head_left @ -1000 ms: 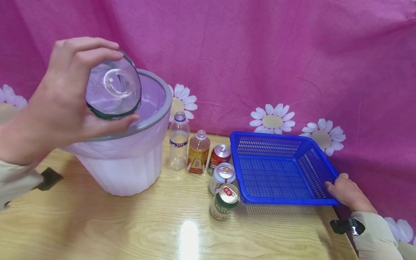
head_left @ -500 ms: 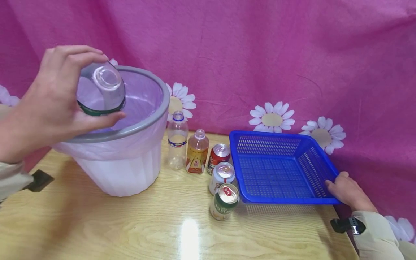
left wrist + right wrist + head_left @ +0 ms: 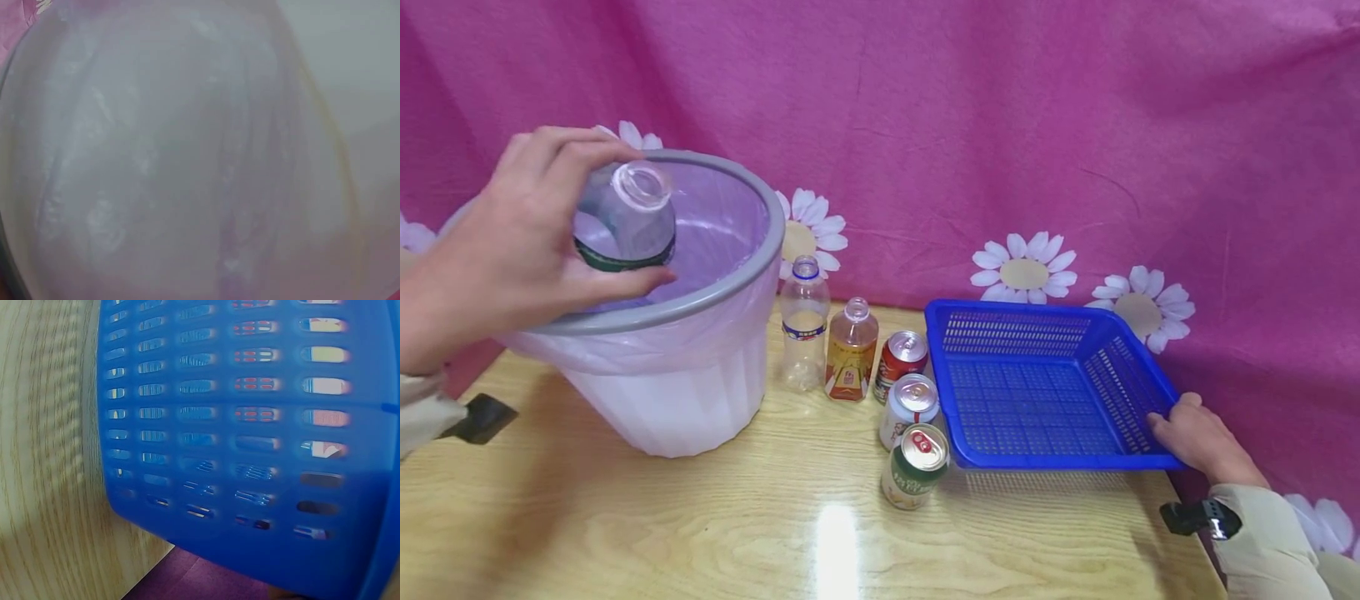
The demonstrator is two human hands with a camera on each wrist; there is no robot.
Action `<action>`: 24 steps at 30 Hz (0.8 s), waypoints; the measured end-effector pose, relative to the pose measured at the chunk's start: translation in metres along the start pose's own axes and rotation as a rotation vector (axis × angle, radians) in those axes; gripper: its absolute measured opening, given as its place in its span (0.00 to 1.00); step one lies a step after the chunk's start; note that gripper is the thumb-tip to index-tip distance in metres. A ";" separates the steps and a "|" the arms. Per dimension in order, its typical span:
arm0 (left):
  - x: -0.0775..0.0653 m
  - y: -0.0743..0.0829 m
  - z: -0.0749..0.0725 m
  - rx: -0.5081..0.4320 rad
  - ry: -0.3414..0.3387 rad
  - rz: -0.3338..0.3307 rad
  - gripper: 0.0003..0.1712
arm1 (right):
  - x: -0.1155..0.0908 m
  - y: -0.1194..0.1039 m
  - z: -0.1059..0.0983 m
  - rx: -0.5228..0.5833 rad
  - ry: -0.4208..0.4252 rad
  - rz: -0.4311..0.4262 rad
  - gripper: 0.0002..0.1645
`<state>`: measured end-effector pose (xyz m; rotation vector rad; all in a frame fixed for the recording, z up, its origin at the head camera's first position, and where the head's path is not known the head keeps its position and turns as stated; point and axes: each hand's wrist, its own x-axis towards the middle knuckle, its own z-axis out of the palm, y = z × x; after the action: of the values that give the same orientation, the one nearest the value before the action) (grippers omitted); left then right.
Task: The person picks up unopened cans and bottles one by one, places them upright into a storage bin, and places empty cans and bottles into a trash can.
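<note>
At the left of the head view, my left hand (image 3: 535, 225) grips a clear plastic bottle (image 3: 643, 221) with a dark green band, its open neck pointing up toward the camera. The bottle overlaps the mouth of a white bin (image 3: 707, 408) with a grey rim and a thin translucent liner (image 3: 730, 233). Blurred liner (image 3: 144, 162) fills most of the left wrist view. Over at the right, my right hand (image 3: 1206, 442) holds the near right corner of a blue plastic basket (image 3: 1030, 461), thumb over its rim. The right wrist view shows the basket's slotted wall (image 3: 225, 431).
Between bin and basket stand a clear bottle (image 3: 805, 333) with a blue band and a yellow-labelled bottle (image 3: 852, 358). A red can (image 3: 901, 362), a white can (image 3: 910, 408) and a green can (image 3: 915, 471) line the basket's left side. A pink daisy curtain (image 3: 887, 125) hangs behind.
My left hand has moved down and left with the bottle, bringing it lower at the bin's mouth and turning its neck more upward. My right hand stays on the basket.
</note>
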<state>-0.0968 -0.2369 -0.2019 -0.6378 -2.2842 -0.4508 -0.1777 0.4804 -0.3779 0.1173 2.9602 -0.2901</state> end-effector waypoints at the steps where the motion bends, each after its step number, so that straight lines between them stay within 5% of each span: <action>1: 0.000 -0.001 0.000 -0.005 -0.005 0.000 0.71 | 0.000 0.000 0.000 0.000 -0.001 0.004 0.39; 18: 0.002 -0.012 -0.004 0.033 -0.038 -0.166 0.60 | 0.000 0.000 0.001 -0.003 0.011 -0.004 0.37; 24: 0.002 -0.011 -0.002 0.079 -0.106 -0.222 0.59 | 0.001 0.001 0.001 -0.001 0.001 0.009 0.38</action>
<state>-0.1036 -0.2463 -0.2004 -0.3778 -2.4730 -0.4378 -0.1780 0.4810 -0.3791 0.1302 2.9597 -0.2872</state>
